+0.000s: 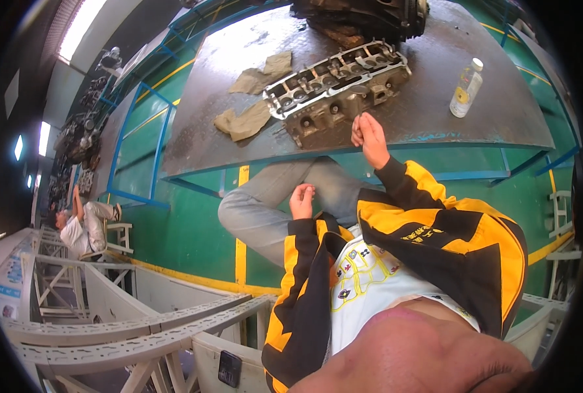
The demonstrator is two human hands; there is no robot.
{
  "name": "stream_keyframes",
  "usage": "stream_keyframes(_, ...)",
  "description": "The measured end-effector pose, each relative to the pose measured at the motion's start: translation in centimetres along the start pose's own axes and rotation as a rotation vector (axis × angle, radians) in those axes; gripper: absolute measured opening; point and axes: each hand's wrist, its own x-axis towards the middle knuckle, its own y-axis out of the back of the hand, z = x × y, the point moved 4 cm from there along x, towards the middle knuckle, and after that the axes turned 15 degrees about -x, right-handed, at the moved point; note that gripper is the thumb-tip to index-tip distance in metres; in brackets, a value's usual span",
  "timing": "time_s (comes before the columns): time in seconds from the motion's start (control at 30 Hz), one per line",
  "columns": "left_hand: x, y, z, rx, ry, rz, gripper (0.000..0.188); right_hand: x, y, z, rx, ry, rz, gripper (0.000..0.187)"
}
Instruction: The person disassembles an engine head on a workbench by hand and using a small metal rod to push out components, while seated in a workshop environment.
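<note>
While our right hand (372,139) has its fingers pinched around what looks like a thin dark stem (359,108), the fingers of our left hand (302,202) curl nearly closed above our lap (332,184), and we cannot tell whether they hold anything. Just beyond the right hand, we see the metal cylinder head (334,108) lying near the front edge of our desk (193,137). Brown cloths (249,122) lie beside its left end, a capped bottle (465,90) stands to the right, and a dark engine assembly (370,14) sits behind.
</note>
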Motion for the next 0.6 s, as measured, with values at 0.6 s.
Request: stream_keyframes(0.6, 7.1, -14.8, 23.5, 0.751, -1.094, -0.196, 0.039, 0.7, 0.5, 1.2, -0.046, -0.071, 0.007, 0.032)
